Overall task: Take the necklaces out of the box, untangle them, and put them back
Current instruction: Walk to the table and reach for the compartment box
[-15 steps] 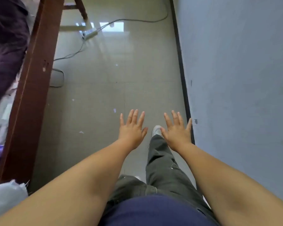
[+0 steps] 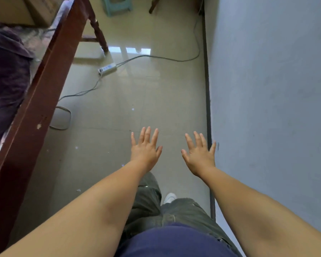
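Left hand (image 2: 145, 150) grip open, right hand (image 2: 199, 155) grip open, legs partly hidden

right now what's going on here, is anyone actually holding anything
No. A person stands in a narrow strip of tiled floor between a dark wooden table and a grey wall, both arms stretched forward. The left hand and right hand are open, fingers spread, palms down, holding nothing. No necklaces or jewellery box are in view. A white power strip lies on the floor ahead with its cable trailing.
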Available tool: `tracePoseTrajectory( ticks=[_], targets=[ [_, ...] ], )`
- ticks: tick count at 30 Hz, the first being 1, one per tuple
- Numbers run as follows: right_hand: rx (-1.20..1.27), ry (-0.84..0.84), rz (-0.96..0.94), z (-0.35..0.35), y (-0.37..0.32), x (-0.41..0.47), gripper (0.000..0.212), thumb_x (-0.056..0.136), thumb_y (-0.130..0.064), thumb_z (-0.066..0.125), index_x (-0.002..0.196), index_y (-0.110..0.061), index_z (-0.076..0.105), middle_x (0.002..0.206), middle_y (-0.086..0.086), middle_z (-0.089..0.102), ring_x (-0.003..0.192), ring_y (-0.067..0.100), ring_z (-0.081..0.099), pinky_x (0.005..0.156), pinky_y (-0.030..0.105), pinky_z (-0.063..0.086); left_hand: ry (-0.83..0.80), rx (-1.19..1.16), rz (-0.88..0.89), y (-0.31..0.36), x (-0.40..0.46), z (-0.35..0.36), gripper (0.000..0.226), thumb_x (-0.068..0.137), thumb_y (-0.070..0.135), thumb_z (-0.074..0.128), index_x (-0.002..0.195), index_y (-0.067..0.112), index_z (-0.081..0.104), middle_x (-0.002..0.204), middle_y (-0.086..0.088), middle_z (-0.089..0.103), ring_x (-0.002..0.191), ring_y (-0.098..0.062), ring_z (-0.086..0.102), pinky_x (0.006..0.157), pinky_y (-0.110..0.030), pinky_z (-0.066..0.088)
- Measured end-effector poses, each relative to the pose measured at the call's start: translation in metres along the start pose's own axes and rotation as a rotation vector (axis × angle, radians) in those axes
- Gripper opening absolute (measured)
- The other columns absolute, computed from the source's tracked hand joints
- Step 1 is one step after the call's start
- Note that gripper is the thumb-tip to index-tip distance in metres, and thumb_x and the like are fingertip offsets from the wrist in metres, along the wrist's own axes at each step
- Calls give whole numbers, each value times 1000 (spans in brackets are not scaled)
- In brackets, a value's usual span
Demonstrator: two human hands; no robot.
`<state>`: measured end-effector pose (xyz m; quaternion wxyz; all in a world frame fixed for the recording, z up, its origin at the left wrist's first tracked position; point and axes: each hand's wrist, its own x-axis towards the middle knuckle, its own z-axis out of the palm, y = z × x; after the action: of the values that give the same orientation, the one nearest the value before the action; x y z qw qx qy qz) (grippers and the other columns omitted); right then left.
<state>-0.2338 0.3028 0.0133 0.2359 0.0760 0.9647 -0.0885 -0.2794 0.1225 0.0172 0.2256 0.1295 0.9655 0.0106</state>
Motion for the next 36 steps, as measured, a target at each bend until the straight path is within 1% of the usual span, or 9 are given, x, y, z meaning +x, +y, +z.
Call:
tracePoseTrajectory(
  ticks=[5,9,13,16,19,22,28,30,36],
  targets=[
    [-30,38,-48,-57,-8,125,59,99,-46,21,151,-30,-4,162,3,-6,149,23,-10,114,62,-9,23,7,10,-11,114,-48,60,100,46,17,149,23,-11,160,-5,-9,146,-21,-15,115,-54,-9],
    [-28,41,-15,-115,-21,226,59,99,-45,21,151,-30,-3,162,4,-4,149,22,-8,114,62,-7,27,-8,39,-32,215,-107,60,100,46,16,149,23,-10,160,-5,-10,146,-21,-16,115,-53,-10],
    [45,73,29,-183,-34,314,58,99,-45,22,151,-30,-1,162,4,-2,149,22,-5,115,61,-5,48,-18,36,-49,317,-177,60,100,46,16,149,23,-10,160,-5,-9,146,-21,-15,116,-52,-9],
    [49,76,48,-221,-28,366,58,100,-44,21,151,-29,-2,162,5,-2,149,22,-5,115,61,-5,35,-21,37,-44,379,-213,60,100,46,17,149,23,-10,160,-5,-9,146,-21,-14,115,-52,-9],
    [68,86,93,-257,-12,429,58,100,-44,21,151,-29,-2,162,5,-2,149,22,-5,115,60,-7,3,26,133,-29,445,-243,60,100,47,14,149,23,-11,160,-4,-10,146,-20,-16,115,-52,-10],
    [73,112,93,-295,7,508,58,100,-44,22,151,-29,-2,162,5,-1,149,22,-4,115,60,-7,20,51,196,-12,527,-272,60,100,48,14,149,23,-10,160,-4,-9,146,-20,-15,116,-53,-9],
    [5,132,56,-389,59,653,58,99,-45,20,151,-29,-1,162,5,1,149,21,-3,114,59,-7,71,10,121,24,681,-348,60,100,46,17,149,23,-7,160,-4,-5,146,-20,-12,116,-53,-7],
    [-12,106,58,-418,72,693,58,99,-45,20,151,-29,-1,162,5,2,149,21,-2,114,58,-6,65,-22,129,34,718,-371,60,100,47,17,149,23,-6,161,-4,-4,146,-20,-11,116,-53,-7],
    [-34,76,-27,-487,64,826,58,100,-45,20,151,-29,-2,162,5,2,149,21,-2,114,59,-6,68,-46,66,25,845,-431,60,100,47,18,149,23,-5,161,-4,-2,147,-20,-10,117,-53,-5]
  ],
)
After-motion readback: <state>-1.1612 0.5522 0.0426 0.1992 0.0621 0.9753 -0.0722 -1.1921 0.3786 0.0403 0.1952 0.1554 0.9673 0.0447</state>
